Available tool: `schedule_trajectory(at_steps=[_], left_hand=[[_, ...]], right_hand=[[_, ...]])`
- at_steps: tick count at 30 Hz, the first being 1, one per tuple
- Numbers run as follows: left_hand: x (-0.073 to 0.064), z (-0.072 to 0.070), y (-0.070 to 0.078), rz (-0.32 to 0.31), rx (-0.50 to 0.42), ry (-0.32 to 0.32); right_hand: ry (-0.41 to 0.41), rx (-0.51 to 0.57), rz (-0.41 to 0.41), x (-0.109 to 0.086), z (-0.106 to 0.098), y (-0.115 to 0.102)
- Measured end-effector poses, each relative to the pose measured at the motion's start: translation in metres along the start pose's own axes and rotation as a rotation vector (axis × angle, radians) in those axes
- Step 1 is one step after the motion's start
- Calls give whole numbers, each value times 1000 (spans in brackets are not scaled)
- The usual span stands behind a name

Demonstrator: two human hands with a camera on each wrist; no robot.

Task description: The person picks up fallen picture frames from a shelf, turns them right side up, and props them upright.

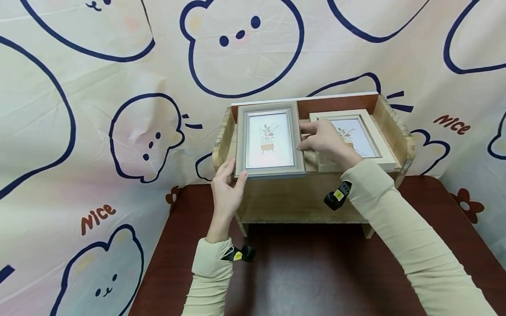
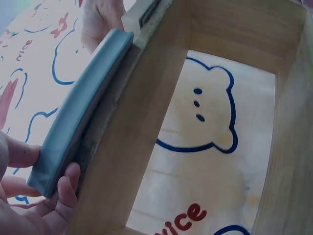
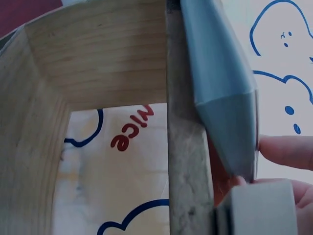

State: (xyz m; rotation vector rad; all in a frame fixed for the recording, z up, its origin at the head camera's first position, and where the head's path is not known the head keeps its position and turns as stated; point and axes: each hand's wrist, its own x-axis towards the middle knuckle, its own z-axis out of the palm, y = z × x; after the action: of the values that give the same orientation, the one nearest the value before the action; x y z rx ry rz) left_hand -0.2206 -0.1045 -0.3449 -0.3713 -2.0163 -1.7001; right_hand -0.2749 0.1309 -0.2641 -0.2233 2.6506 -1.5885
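Risk: grey photo frame (image 1: pixel 269 139), L end of wooden shelf's (image 1: pixel 289 199) top tier, may tip off front lip if let go too soon; R hand (image 1: pixel 327 142) could bump cream photo frame (image 1: pixel 356 134). L hand's (image 1: pixel 228 190) fingers clamped on grey one's lower-L corner, R's pinching its R edge, R arm angled in.

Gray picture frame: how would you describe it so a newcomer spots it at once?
Find the wooden shelf unit in front of the bear-print backdrop. At its top left, the left hand and right hand hold the gray picture frame. Unlike the cream picture frame to its right, it is gray with a silvery inner border.
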Motion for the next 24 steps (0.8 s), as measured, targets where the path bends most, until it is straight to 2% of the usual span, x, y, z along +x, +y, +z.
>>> schedule_trajectory(at_steps=[3, 5, 10, 12, 17, 20, 24], left_hand=[[0, -3, 5, 14, 15, -17], [-1, -4, 13, 33, 34, -27], [-2, -6, 38, 133, 93, -30], [0, -6, 42, 152, 101, -31], [5, -3, 45, 99, 89, -45], [7, -2, 43, 58, 73, -38], [14, 0, 24, 32, 54, -16]], right_hand=[[11, 30, 12, -1, 0, -1], [28, 53, 22, -2, 0, -2], [57, 191, 47, -4, 1, -2], [70, 243, 52, -4, 0, -2], [115, 274, 67, -2, -3, -2], [131, 275, 44, -1, -4, -3], [140, 275, -1, -2, -5, -4]])
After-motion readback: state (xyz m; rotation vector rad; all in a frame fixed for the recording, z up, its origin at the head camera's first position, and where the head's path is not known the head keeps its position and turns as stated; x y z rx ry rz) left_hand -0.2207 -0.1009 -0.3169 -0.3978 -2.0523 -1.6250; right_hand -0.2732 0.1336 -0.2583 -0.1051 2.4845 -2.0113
